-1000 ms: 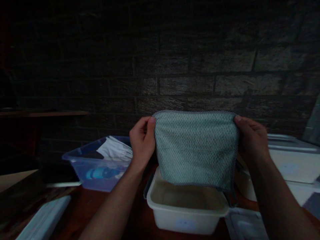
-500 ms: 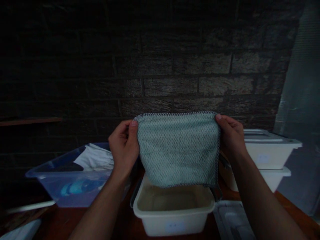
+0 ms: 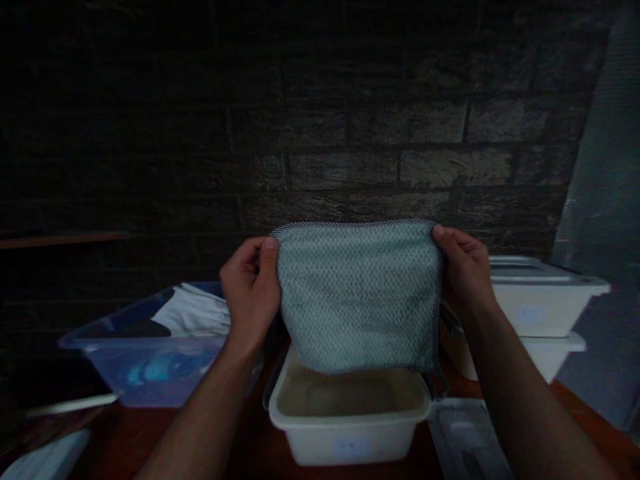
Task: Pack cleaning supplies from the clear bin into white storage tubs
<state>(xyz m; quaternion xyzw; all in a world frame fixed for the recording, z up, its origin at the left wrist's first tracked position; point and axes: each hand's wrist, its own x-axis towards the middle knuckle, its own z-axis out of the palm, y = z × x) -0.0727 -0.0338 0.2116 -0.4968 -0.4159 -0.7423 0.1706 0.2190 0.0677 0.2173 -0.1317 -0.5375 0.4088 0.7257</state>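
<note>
A pale green textured cleaning cloth (image 3: 357, 300) with a dark-and-white stitched edge hangs spread between my hands. My left hand (image 3: 251, 283) pinches its upper left corner, thumb toward me. At the upper right corner, my right hand (image 3: 465, 267) grips the cloth between thumb and fingers. Under the cloth's lower edge stands an open white plastic box (image 3: 350, 437) with a small label on its front. The cloth hides the back part of that box. A small loop dangles at the cloth's lower right.
To the left sits a clear bluish tub (image 3: 145, 380) holding a white cloth (image 3: 193, 312) and something blue. Lidded white boxes (image 3: 545, 307) are stacked at right. A grey lid (image 3: 465, 433) lies on the brown table (image 3: 595, 427). Behind rises a dark brick wall (image 3: 345, 167).
The view has shifted slightly, so the tub, boxes and hands appear a little higher and further right. Both hands keep their hold on the cloth.
</note>
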